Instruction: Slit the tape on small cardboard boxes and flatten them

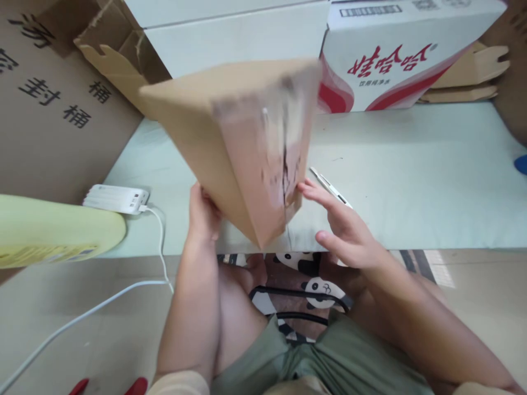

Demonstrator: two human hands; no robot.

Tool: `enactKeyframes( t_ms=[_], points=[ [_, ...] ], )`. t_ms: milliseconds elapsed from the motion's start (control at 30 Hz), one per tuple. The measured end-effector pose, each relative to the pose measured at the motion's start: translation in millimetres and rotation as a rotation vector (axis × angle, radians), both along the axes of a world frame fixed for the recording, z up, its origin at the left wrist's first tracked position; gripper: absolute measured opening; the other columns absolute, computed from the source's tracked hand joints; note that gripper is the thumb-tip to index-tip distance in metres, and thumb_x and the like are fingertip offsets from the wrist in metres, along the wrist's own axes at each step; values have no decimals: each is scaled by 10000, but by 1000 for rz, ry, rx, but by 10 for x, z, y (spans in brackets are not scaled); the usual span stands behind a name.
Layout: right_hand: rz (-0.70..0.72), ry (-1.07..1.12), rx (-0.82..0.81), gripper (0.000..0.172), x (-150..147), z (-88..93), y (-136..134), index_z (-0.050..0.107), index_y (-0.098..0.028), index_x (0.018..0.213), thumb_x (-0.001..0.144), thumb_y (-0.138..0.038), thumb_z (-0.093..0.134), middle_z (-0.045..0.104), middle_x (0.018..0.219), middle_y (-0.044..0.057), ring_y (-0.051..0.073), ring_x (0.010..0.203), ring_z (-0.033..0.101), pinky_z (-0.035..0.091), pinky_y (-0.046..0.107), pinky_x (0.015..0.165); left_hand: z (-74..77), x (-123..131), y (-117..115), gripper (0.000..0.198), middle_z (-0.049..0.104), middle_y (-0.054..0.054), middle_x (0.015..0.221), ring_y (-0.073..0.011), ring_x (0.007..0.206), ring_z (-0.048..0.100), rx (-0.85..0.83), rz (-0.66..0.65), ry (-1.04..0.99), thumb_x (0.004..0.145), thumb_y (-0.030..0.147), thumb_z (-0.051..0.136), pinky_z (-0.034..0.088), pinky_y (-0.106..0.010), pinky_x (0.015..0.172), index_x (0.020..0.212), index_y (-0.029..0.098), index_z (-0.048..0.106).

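Observation:
A brown cardboard box (pixel 193 123), blurred by motion, is tilted up on one edge above the table. Clear tape covers the side facing me, and a dark torn-looking seam runs down it. My left hand (pixel 203 214) grips the box low on its left side, with the fingers partly hidden against the cardboard. At the lower right edge of the box is my right hand (pixel 346 230), fingers stretched and thumb apart. Its fingertips are at the cardboard; I cannot tell whether they press on it. A slim white utility knife (pixel 331 187) lies on the table just beyond the right hand.
White cartons, one with red lettering (pixel 387 60), stand along the back of the pale green table (pixel 432 181). On the left are a large carton (pixel 49 126), a white power bank (pixel 116 198) with a cable (pixel 161 236), and a yellow-green object (pixel 57 227). Folded cardboard (pixel 469 68) sits back right.

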State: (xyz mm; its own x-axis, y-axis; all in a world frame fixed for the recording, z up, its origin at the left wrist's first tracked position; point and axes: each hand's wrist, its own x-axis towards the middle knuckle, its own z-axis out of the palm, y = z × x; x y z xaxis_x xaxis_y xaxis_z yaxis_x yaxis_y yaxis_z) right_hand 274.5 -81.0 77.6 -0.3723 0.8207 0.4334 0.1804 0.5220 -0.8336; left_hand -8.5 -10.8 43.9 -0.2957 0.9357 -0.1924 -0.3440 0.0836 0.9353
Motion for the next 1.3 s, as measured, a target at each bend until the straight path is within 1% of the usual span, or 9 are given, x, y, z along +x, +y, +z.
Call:
enactKeyframes(
  t_ms=[133,333,400,567,733,900,1000,1100,1300],
  points=[
    [-53,-141,98,534,36,69,4,552,-344,1509,987,-425,627,444,1679,79,305,1559,424,372,548,1281,38,222,-106,712,684,-99,607,-213,477,653,-215,-313,-15,831,852,534,387,-251,380,863,168,729],
    [-191,-72,123,323,156,60,20,698,-312,1290,1004,-424,596,677,1419,95,295,1353,622,468,542,1185,135,162,-208,658,746,-174,690,-244,473,678,-415,-921,366,767,789,645,319,-238,364,773,142,768],
    [-207,-64,139,191,150,44,31,742,-287,1119,1004,-351,603,748,1261,83,270,1225,688,510,522,1129,120,165,-184,542,736,-139,666,-216,490,662,-334,-840,540,749,692,726,364,-240,401,669,157,730],
    [-199,-80,209,121,28,-13,64,735,-257,992,964,-210,627,785,1149,77,237,1123,718,555,478,1052,73,270,-144,449,765,-96,1101,-255,1022,734,339,17,750,846,616,699,602,-350,800,1063,224,722],
    [-206,-65,214,123,-15,-30,74,738,-265,993,956,-211,634,786,1143,68,237,1116,715,548,483,1062,107,390,-201,371,655,-53,1398,-310,1416,548,854,-194,961,989,564,560,346,-576,1268,1238,325,695],
    [-193,-31,157,126,89,23,77,749,-268,928,955,-219,636,778,1125,50,221,1075,728,569,430,998,99,398,-186,353,665,-65,1323,-303,1322,606,888,-253,1030,1026,516,484,290,-604,1301,1229,310,687],
    [-430,-51,45,131,202,0,128,711,-246,857,943,-232,613,759,988,45,207,938,721,586,371,829,79,374,-175,371,658,-67,1327,-302,1319,600,882,-249,1043,1024,531,470,285,-607,1305,1235,307,676],
    [-661,-396,-135,148,322,-106,221,721,-226,972,889,-290,617,727,1000,81,236,835,689,561,384,722,70,369,-179,382,654,-67,1326,-305,1320,594,874,-256,1064,1026,534,450,273,-617,1308,1246,306,664],
    [-580,-968,-446,598,443,-294,341,552,-204,1475,885,-303,567,710,1193,166,343,958,698,539,435,751,76,393,-180,344,652,-67,1320,-298,1319,602,893,-249,1031,1028,502,475,280,-607,1310,1232,301,665]
  ],
)
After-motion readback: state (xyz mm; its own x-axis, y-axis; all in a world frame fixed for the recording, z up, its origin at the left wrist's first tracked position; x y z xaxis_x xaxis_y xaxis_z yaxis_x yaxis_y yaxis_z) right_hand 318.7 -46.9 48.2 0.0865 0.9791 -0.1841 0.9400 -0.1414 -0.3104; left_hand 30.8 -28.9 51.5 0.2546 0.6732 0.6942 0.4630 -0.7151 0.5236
